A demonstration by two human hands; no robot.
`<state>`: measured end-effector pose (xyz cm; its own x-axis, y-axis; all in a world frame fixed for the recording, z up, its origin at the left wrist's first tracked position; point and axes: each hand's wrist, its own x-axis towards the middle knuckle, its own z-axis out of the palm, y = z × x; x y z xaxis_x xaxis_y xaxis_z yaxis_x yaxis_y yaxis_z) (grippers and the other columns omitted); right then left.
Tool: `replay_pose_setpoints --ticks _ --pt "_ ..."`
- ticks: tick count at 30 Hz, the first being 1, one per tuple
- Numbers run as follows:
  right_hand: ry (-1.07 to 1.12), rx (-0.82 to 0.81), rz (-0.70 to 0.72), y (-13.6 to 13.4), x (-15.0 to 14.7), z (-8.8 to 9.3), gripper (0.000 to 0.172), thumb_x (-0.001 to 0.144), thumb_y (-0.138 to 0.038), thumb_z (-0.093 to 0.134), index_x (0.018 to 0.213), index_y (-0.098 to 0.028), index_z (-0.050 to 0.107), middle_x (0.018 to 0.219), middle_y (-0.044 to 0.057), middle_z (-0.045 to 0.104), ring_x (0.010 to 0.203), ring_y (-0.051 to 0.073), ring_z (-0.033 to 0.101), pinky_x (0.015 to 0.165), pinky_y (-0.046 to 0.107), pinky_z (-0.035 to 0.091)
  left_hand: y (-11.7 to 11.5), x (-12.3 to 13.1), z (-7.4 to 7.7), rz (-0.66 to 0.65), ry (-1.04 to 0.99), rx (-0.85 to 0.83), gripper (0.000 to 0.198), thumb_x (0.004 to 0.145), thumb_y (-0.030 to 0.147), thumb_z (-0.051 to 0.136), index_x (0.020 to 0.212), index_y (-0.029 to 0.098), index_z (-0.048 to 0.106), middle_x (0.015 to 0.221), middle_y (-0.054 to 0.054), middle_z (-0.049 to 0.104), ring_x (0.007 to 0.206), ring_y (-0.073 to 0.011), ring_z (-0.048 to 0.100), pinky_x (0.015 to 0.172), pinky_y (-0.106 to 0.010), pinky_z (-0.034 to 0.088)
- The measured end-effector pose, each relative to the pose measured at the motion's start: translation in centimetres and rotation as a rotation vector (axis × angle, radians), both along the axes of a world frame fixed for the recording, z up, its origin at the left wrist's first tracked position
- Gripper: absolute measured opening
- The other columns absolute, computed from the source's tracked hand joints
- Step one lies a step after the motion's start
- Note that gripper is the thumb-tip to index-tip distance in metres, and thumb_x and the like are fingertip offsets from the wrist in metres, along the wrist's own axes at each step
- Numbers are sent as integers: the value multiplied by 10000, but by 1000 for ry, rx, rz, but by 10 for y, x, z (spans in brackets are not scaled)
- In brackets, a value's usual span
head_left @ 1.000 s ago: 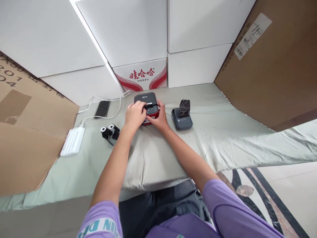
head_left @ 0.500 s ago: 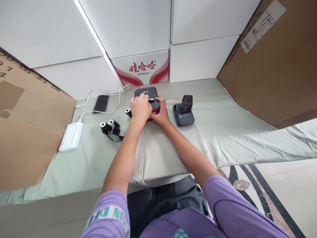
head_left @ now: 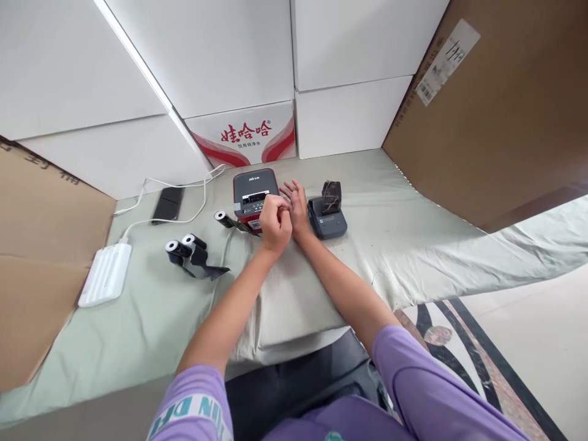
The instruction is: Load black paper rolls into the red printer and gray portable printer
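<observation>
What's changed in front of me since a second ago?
The left hand came off the top of the red-and-black device, moving right and back. The right hand loosened its grip; its fingers spread beside the device. The grey device and white block stayed put.

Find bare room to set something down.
Free: green cloth between boxy grey device and right brown cardboard carton; also in front of white plastic slab. Crowded: around red-black boxy device: left hand, right hand, black roll.
</observation>
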<state>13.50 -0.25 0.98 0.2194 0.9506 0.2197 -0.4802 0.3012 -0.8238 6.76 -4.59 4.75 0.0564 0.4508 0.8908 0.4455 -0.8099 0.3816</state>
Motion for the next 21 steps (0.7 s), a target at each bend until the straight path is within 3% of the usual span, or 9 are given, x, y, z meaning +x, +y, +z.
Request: replay_pose_setpoints --ticks 2,4,6,8,10,13,15,17,21 --pt "72 46 -6 -7 7 26 588 900 -712 499 1308 -288 512 1459 90 610 1393 249 584 1251 505 397 -3 -1 -22 -64 -24 -22 126 958 175 395 900 222 497 848 -59 603 829 -192 591 776 -321 489" --pt "25 180 43 -22 23 62 551 921 -713 490 1279 -298 549 1400 56 659 1381 247 604 1249 507 410 -8 1 -38 -132 50 -178 135 945 199 420 1010 206 538 902 -63 627 818 -181 602 764 -308 495" --pt "-92 317 -12 -41 49 96 487 979 -676 426 1270 -317 579 1382 11 671 1372 230 617 1246 502 418 -12 5 -45 -176 160 -414 322 940 218 445 1239 171 554 967 -62 656 770 -158 602 737 -286 491" --pt "-178 382 -170 -53 82 113 402 1011 -605 419 1203 -311 615 1295 1 703 1308 226 661 1232 496 431 -15 10 -42 -183 316 -615 548 945 218 462 1488 142 463 1022 -63 695 770 -152 622 741 -274 485" --pt "-239 338 -284 -52 116 102 373 992 -613 463 1115 -296 618 1200 12 711 1274 238 680 1189 500 470 -15 13 -34 -134 487 -732 664 953 208 466 1608 141 378 1069 -75 736 868 -180 670 779 -279 488" --pt "-154 135 -382 -25 153 48 442 884 -692 585 1078 -296 576 1204 26 695 1223 230 690 1115 485 533 -17 16 -22 -42 698 -793 690 970 205 455 1652 173 351 1152 -94 770 1003 -224 705 820 -295 499" --pt "-53 -71 -335 -3 166 8 555 774 -760 643 1051 -289 546 1161 44 690 1147 236 707 1029 479 586 -19 17 -19 8 761 -797 673 983 218 451 1651 194 366 1163 -97 781 1012 -238 721 831 -308 509" --pt "-18 -181 -239 13 170 -19 638 707 -799 655 1077 -294 535 1124 53 687 1082 255 718 915 494 629 -22 18 -19 58 775 -795 633 995 240 451 1627 211 423 1130 -98 795 1003 -248 734 844 -320 519" --pt "-48 -165 -138 19 170 -31 615 758 -776 617 1154 -317 518 1163 49 693 1104 249 717 838 474 646 -25 17 -22 111 767 -799 541 1012 280 441 1537 247 567 1079 -97 812 983 -255 749 861 -337 529"
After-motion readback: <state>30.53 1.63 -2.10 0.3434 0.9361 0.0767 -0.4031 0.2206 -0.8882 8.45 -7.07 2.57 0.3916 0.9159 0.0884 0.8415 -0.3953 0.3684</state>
